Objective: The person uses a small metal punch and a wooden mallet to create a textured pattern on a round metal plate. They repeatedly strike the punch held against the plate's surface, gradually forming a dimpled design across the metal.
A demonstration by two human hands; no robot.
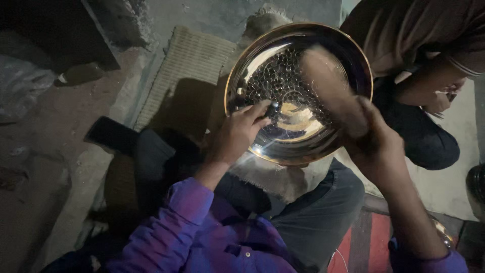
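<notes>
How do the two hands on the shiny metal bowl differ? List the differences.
The left hand grips the metal bowl at its lower left rim, fingers curled over the edge; the right hand holds a pale blurred tool that reaches into the bowl. The left hand looks sharp, while the right hand and its tool are smeared. Both are bare, with purple sleeves.

I see the bowl (298, 93) upper centre of the frame, my left hand (237, 134) on its lower-left rim, my right hand (371, 139) lower right, a mat (182, 65) at its left.
</notes>
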